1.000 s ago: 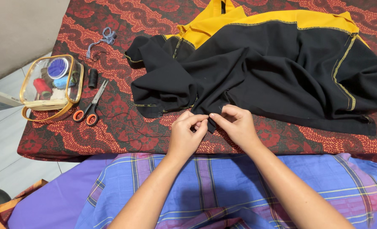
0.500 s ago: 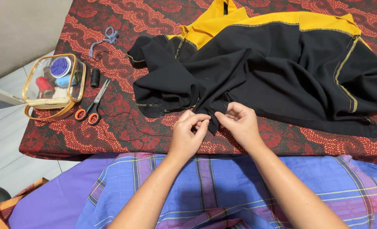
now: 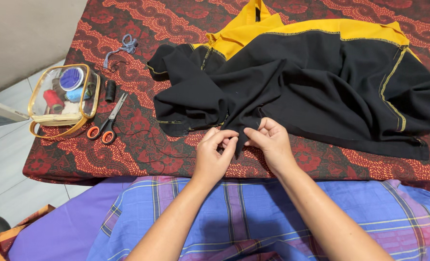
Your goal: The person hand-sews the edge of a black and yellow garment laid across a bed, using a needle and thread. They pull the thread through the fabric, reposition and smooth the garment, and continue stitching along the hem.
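- While both hands pinch its near edge, the black and yellow garment point(image 3: 321, 82) lies spread across the red patterned cloth point(image 3: 128, 140).
- Left hand point(image 3: 215, 154): fingertips closed on a fold of the black fabric.
- Right hand point(image 3: 272, 142): fingers closed on the same edge, just beside.
- Handling: judged soft, light and limp; best held at the hem.
- Nearby: orange-handled scissors point(image 3: 107, 123), clear pouch point(image 3: 62, 99) of thread, black spool point(image 3: 110, 90).
- Room: tiled floor point(image 3: 2, 159) at left.
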{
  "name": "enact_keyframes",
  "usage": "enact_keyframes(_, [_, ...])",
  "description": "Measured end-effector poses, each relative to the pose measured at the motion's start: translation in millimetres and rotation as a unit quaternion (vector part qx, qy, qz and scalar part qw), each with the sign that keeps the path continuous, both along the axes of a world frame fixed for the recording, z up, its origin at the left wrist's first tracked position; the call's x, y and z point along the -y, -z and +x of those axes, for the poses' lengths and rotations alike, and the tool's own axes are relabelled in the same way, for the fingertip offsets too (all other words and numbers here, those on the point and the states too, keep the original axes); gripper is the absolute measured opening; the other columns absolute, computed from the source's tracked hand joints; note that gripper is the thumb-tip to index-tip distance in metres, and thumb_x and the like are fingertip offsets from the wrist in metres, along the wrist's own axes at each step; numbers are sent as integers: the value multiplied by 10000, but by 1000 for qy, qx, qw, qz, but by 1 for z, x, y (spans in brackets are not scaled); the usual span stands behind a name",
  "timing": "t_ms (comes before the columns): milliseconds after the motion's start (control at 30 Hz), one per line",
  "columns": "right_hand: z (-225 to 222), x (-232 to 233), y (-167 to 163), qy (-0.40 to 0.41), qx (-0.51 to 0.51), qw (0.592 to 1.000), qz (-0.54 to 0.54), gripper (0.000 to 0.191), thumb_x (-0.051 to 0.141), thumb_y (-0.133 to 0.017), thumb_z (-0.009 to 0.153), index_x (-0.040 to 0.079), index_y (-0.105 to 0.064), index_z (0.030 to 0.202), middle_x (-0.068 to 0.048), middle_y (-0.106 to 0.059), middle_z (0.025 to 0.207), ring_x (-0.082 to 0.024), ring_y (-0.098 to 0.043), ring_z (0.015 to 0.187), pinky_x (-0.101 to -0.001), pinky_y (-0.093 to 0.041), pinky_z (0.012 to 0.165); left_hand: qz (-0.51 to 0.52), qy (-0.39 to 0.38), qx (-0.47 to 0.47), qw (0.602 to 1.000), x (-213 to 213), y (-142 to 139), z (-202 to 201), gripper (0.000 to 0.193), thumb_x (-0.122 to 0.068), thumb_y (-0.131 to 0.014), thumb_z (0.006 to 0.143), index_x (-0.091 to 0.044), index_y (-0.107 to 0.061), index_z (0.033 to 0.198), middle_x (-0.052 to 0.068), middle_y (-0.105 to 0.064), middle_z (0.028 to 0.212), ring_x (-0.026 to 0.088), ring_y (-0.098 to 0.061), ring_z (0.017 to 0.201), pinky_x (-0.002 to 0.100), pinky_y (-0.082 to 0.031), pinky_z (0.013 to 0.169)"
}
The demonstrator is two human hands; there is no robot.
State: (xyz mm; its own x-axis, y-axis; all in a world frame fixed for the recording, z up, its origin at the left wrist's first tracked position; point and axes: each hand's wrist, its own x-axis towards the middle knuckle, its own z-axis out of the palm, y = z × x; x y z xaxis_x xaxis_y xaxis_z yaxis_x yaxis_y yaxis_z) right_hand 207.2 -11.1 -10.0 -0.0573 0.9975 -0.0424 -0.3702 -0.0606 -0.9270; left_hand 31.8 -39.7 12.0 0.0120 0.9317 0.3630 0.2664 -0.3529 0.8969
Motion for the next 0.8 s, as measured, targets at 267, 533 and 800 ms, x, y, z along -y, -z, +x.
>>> enact_keyframes(267, [9,-3,5,-37,-61,997,-13,76,25,-696,921,47,-623,919,-59,-731,873,-127,-706,745,-298,-605,707,4,16,-27,1000,2,-9,2,104,-66,-733,897,-39,-748,996,37,-621,813,123,-606,690,263,-494,607])
enact_keyframes(533, [6,0,11,-46,-45,998,-7,94,34,-684,932,19,-658,1021,-60,-741,946,-126,-706,836,-297,-587,748,40,7,-52,998,4,-10,0,110,-75,-714,905,-32,-747,1000,87,-650,836,192,-647,719,302,-510,636])
enact_keyframes(800, [6,-8,11,-86,-73,992,-48,198,70,-684,924,-18,-700,1100,-88,-763,1013,-160,-730,891,-328,-604,806,-25,4,-29,999,-2,2,-1,121,-74,-729,869,-30,-762,976,85,-632,792,201,-633,661,310,-499,581])
